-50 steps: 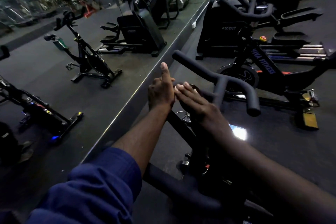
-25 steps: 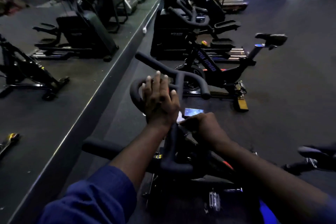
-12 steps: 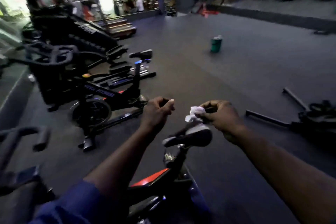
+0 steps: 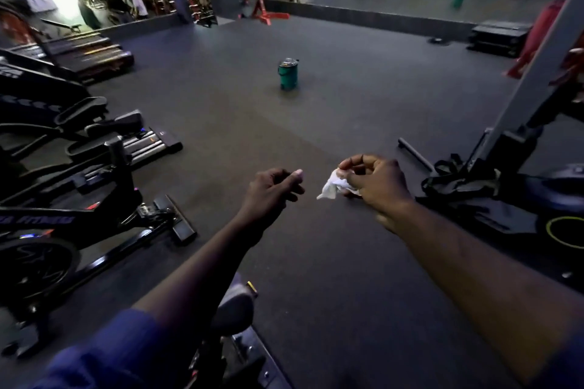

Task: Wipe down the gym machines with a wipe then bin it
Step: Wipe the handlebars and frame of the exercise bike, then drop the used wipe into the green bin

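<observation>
Our right hand pinches a crumpled white wipe, soft and wadded, its loose tail pointing down-left toward our left hand, whose fingers curl loosely, holding nothing. Both hover over the dark, matte floor. A green cylindrical bin stands well ahead.

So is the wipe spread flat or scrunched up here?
Scrunched up. The wipe hangs as a crumpled white wad pinched by the right hand, with no flat sheet showing.
</observation>
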`<state>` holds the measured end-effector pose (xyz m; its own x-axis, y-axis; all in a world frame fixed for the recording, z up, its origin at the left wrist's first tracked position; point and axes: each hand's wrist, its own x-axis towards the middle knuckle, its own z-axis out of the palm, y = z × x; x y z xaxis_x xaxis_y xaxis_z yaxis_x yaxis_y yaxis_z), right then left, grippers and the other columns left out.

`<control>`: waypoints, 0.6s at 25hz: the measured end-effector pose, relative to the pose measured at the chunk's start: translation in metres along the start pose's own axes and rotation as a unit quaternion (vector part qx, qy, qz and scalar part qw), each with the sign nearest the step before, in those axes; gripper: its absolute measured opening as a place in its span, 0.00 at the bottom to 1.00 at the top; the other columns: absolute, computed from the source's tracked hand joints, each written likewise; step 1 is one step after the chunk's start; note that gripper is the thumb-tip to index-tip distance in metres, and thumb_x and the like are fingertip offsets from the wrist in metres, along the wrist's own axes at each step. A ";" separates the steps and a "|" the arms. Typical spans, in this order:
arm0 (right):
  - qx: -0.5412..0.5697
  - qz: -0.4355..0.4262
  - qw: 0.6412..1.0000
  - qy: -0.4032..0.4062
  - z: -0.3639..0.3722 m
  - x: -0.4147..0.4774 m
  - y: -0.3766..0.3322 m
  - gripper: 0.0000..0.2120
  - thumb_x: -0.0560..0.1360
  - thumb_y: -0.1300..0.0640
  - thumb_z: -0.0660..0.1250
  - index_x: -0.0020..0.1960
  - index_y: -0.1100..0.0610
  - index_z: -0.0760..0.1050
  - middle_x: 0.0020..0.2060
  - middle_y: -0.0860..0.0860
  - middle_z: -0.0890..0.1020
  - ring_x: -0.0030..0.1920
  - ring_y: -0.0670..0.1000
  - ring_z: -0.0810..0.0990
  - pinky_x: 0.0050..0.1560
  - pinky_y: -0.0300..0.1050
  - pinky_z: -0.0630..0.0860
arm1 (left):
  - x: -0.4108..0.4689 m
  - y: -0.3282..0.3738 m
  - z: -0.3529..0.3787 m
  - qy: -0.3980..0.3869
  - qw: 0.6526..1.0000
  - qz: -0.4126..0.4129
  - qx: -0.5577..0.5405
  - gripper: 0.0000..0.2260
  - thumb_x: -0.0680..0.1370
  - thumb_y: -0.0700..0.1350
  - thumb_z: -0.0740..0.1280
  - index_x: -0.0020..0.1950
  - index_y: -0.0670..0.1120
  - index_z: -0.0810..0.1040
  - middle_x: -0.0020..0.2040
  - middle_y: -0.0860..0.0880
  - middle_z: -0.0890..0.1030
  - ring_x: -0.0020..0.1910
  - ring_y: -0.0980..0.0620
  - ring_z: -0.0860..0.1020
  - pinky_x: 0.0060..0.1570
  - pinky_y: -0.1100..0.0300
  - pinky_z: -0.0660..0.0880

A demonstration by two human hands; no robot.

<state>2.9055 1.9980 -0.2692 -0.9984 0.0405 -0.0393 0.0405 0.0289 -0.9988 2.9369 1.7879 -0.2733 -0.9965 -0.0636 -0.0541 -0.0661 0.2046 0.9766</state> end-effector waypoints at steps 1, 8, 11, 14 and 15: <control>0.006 0.012 1.000 -0.004 -0.001 0.026 0.003 0.04 0.75 0.66 0.75 0.45 0.59 0.83 0.41 0.56 0.85 0.40 0.51 0.84 0.35 0.39 0.80 | 0.025 -0.003 0.003 -0.001 1.000 -0.006 -0.001 0.12 0.83 0.51 0.69 0.48 0.44 0.84 0.45 0.44 0.88 0.40 0.50 0.82 0.38 0.58 0.72; 0.010 0.048 0.996 -0.077 0.033 0.262 0.010 0.09 0.73 0.72 0.73 0.50 0.61 0.84 0.42 0.56 0.85 0.42 0.49 0.82 0.52 0.42 0.81 | 0.248 -0.017 -0.009 0.045 0.998 -0.029 -0.022 0.12 0.83 0.52 0.69 0.48 0.44 0.84 0.45 0.44 0.88 0.41 0.48 0.81 0.38 0.57 0.72; 0.004 0.040 0.991 -0.128 0.074 0.372 -0.010 0.09 0.73 0.72 0.74 0.50 0.62 0.84 0.42 0.56 0.86 0.41 0.48 0.83 0.47 0.36 0.82 | 0.344 0.001 -0.037 0.084 0.995 -0.044 -0.036 0.12 0.82 0.52 0.70 0.49 0.44 0.83 0.46 0.41 0.87 0.40 0.48 0.80 0.37 0.58 0.71; 0.010 0.015 0.989 -0.144 0.109 0.472 -0.038 0.09 0.73 0.71 0.75 0.51 0.62 0.84 0.42 0.57 0.86 0.39 0.48 0.83 0.45 0.38 0.83 | 0.436 0.029 -0.066 0.095 0.994 -0.047 -0.038 0.13 0.81 0.55 0.71 0.50 0.44 0.83 0.45 0.43 0.87 0.41 0.47 0.80 0.38 0.58 0.71; 0.010 0.014 0.989 -0.149 0.118 0.499 -0.044 0.10 0.74 0.71 0.75 0.53 0.63 0.83 0.42 0.58 0.86 0.38 0.49 0.83 0.43 0.39 0.83 | 0.462 0.033 -0.073 0.099 0.993 -0.049 -0.041 0.15 0.79 0.56 0.72 0.50 0.45 0.82 0.44 0.44 0.86 0.41 0.47 0.80 0.37 0.58 0.71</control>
<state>2.4005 1.8995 -0.2482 -0.9640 -0.2560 -0.0717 0.0708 0.0129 -0.9974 2.4780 1.6943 -0.2509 -0.9552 -0.2723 -0.1160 -0.1503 0.1084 0.9827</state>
